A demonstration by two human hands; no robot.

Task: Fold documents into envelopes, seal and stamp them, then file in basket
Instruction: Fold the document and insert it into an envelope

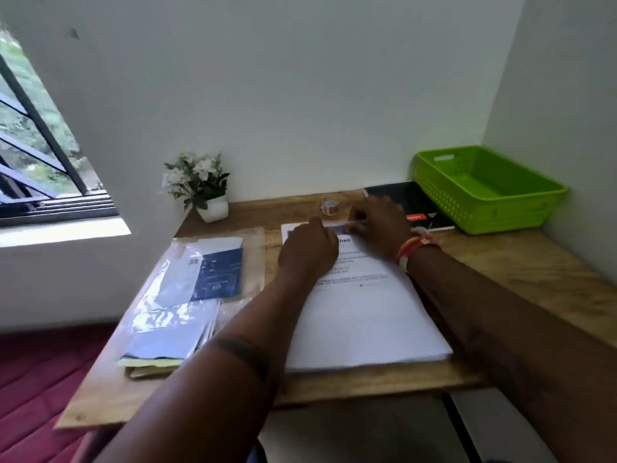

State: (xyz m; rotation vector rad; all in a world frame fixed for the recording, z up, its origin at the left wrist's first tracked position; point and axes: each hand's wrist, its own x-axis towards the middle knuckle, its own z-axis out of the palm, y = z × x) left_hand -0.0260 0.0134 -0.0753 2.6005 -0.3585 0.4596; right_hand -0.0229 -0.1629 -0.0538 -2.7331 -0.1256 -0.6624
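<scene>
Both hands pinch the far edge of the top document point(360, 315) on the table point(534, 279) — left hand point(309, 250), right hand point(379, 228). The green basket point(484, 192) sits at two o'clock.

1. A white pot point(213, 208) of white flowers point(193, 173) stands at the far left corner of a wooden table point(521, 262), against the wall point(300, 95).
2. A black booklet point(405, 203) with an orange label lies at the back of the table, its right edge tucked under another item.
3. A barred window point(36, 135) on the left shows greenery outside.
4. A dark red mat point(36, 379) covers the floor left of the table.
</scene>
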